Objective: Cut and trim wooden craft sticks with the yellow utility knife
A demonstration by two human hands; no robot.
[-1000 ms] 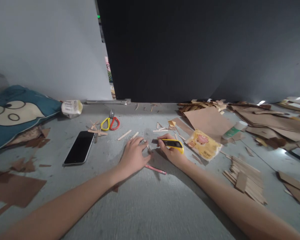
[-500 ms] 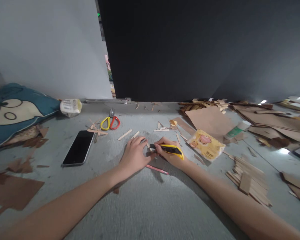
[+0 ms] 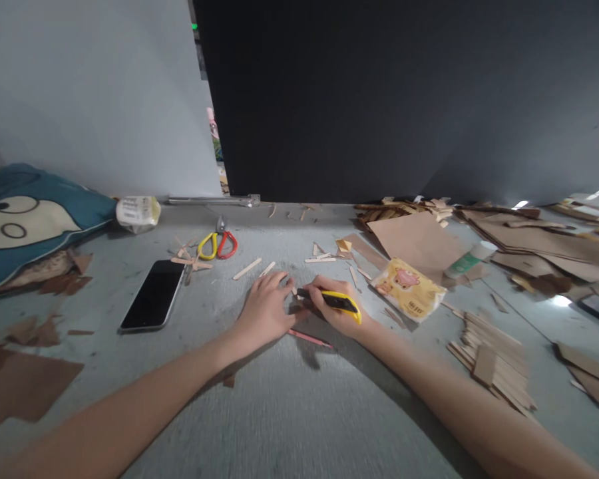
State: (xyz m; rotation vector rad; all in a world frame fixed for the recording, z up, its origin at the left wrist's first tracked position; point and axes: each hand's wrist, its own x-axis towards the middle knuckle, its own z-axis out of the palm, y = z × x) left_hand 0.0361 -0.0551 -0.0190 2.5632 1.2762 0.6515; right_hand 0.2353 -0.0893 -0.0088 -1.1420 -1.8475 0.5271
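My right hand (image 3: pixel 337 306) is wrapped round a yellow and black utility knife (image 3: pixel 343 303), its front end pointing left toward my left hand. My left hand (image 3: pixel 267 309) rests on the table with curved fingers, and a small wooden craft stick piece (image 3: pixel 295 291) is held between its index finger and thumb. The knife's tip is right beside this stick; whether it touches cannot be made out. A pink pencil (image 3: pixel 310 339) lies just below both hands. Two loose craft sticks (image 3: pixel 247 269) lie beyond my left fingers, and cut stick pieces (image 3: pixel 320 258) are scattered farther back.
A phone (image 3: pixel 154 295), scissors (image 3: pixel 217 245) and a glued stick shape (image 3: pixel 194 261) lie left. To the right are a yellow packet (image 3: pixel 408 289), a glue stick (image 3: pixel 472 259), a stack of craft sticks (image 3: pixel 504 366) and cardboard sheets (image 3: pixel 419 243). A dark panel (image 3: pixel 379 100) stands behind.
The utility knife's handle has tilted slightly, its rear end lower, as my right hand shifts a little left. My left hand stays around the stick. The whole view has slid slightly.
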